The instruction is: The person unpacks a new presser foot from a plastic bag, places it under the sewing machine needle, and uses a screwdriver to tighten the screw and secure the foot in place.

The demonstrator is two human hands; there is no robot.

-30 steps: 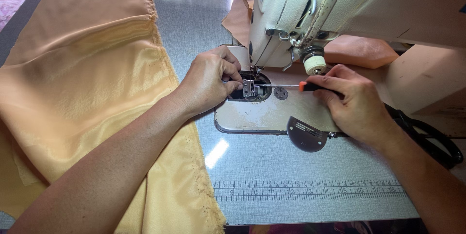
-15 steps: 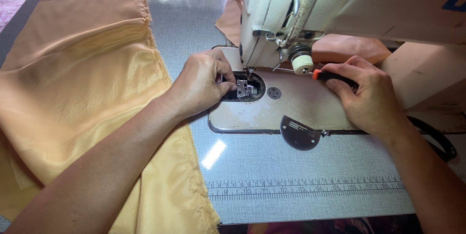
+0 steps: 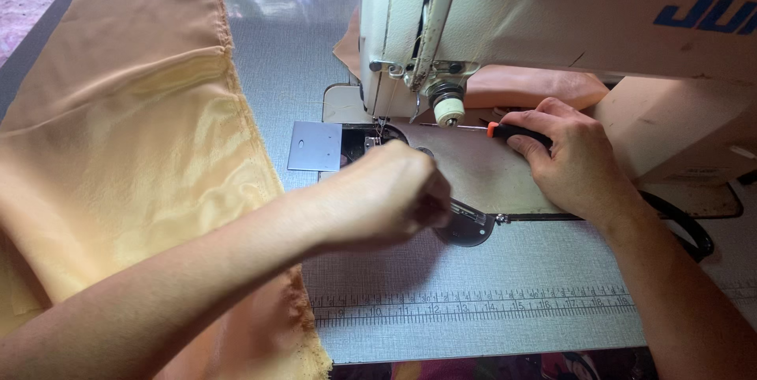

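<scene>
Screwdriver (image 3: pixel 505 129) with a red-black handle lay gripped in the right hand (image 3: pixel 572 163), its shaft pointing at the needle area of the sewing machine (image 3: pixel 552 25) near the bench's far edge. Left hand (image 3: pixel 390 195) was clenched over the bobbin opening, beside the slid-open plate (image 3: pixel 314 146); whether it held something I cannot tell. The step looked like servicing the needle area; next would call for a steady tip.
</scene>
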